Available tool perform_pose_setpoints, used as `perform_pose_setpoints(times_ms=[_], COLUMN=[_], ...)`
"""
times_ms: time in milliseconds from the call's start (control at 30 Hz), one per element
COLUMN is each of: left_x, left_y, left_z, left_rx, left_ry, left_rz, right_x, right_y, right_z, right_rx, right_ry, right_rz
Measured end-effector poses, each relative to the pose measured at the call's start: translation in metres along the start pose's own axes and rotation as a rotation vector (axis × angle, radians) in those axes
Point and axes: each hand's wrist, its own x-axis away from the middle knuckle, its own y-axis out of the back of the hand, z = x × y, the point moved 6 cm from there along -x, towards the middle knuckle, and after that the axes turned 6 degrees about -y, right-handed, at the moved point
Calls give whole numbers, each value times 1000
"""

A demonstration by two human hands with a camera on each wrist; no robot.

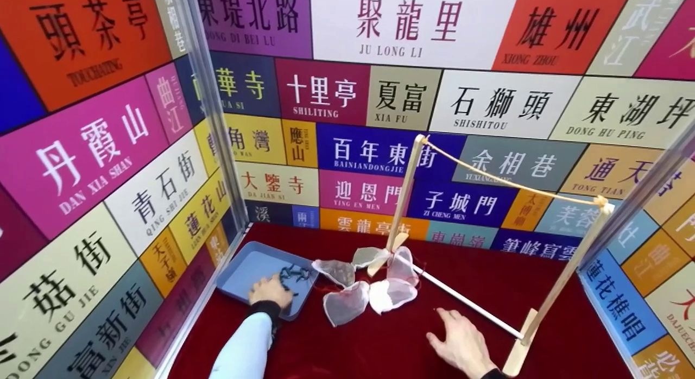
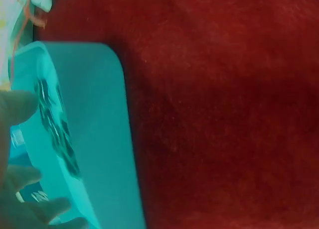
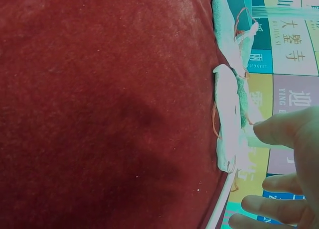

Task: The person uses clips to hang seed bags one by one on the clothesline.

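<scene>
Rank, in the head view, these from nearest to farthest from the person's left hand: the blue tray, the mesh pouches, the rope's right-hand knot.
From the left hand:
1. Blue tray, under the hand.
2. Mesh pouches, just to its right.
3. Rope's right-hand knot, far right, up high.

From my remote seat, the dark red tabletop cloth [image 1: 488, 292] looked matt and velvety. I saw a smooth blue plastic tray [image 1: 244, 267] at near left, sheer white mesh pouches [image 1: 345, 303] beside it, and a pale bare-wood frame [image 1: 564, 281] strung with rough tan twine [image 1: 510, 182]. The printed wall panels [image 1: 108, 151] looked glossy.
</scene>
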Motion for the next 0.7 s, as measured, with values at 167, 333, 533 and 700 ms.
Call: perform_pose_setpoints(times_ms=[167, 333, 533, 700], left_x=[1, 2, -5, -10], left_y=[-3, -2, -12, -10], left_z=[6, 3, 10, 13], left_rx=[-52, -59, -3, 0], left_ry=[4, -20, -42, -66], left_rz=[29, -54, -124, -165], right_x=[1, 5, 7, 4], right_y=[-2, -5, -9, -9], right_z=[-1, 1, 8, 10], right_rx=[7, 7, 2, 4], right_ry=[10, 11, 25, 19], right_rz=[-6, -7, 0, 7])
